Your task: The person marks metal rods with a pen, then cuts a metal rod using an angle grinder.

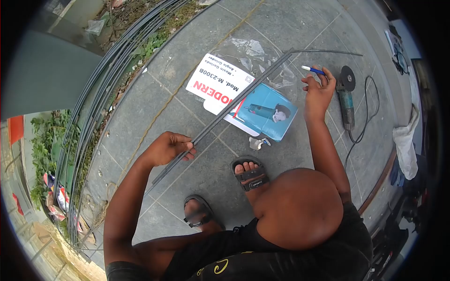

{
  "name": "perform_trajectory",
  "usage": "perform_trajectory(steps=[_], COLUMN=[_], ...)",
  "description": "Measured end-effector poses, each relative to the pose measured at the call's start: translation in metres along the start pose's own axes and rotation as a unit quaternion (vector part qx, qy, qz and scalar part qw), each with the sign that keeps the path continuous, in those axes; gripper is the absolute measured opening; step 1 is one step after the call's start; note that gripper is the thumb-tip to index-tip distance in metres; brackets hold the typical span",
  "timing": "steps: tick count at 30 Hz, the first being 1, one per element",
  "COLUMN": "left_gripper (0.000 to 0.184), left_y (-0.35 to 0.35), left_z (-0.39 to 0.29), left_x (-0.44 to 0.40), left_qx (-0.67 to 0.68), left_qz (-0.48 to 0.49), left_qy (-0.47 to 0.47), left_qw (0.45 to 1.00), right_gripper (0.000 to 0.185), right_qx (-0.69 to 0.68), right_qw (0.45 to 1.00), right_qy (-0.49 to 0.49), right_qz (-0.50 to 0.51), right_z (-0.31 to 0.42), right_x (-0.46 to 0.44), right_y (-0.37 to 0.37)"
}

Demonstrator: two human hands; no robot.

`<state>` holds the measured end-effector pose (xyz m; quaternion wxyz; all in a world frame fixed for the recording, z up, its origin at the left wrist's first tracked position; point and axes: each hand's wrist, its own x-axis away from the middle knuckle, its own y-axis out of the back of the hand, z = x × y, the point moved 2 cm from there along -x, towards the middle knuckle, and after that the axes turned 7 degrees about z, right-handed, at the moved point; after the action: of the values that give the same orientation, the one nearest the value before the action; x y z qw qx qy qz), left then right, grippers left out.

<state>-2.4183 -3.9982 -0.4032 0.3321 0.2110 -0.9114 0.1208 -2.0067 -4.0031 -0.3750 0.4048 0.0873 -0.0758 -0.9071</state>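
My left hand (172,149) is closed around thin grey steel rods (213,124) near their lower end. The rods run side by side up and right across the floor, and one thin length bends away to the right at the far end. Between the fingertips of my right hand (318,89) is a blue marker (315,70) with a white end pointing left. Under the rods lies a flattened cardboard box (220,84) printed with an angle grinder, its blue panel (267,112) to the right. An angle grinder (346,100) rests on the floor just right of my right hand.
A black cord (367,112) loops out from the grinder. Clear plastic wrap (251,49) lies behind the box, and a crumpled scrap (257,143) sits before my foot. Several long dark rods (96,96) curve along the left edge beside plants. A white cloth (405,143) hangs at right.
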Motion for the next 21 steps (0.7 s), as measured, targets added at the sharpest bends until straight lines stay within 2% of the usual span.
perform_trajectory(steps=[2, 9, 21], left_gripper=[0.026, 0.025, 0.023], left_y=[-0.002, -0.005, -0.006], left_z=[0.003, 0.011, 0.018], left_x=[0.002, 0.011, 0.020], left_qx=[0.065, 0.067, 0.077], left_qz=[-0.032, -0.036, -0.051], left_qy=[0.010, 0.015, 0.016], left_qw=[0.997, 0.997, 0.996], right_gripper=[0.049, 0.048, 0.049], right_qx=[-0.018, -0.031, -0.021], right_qw=[1.000, 0.999, 1.000], right_qy=[-0.002, -0.008, -0.016], right_qz=[0.008, -0.026, -0.009], right_z=[-0.004, -0.016, -0.021], right_x=[0.000, -0.001, 0.002], right_y=[0.005, 0.016, 0.012])
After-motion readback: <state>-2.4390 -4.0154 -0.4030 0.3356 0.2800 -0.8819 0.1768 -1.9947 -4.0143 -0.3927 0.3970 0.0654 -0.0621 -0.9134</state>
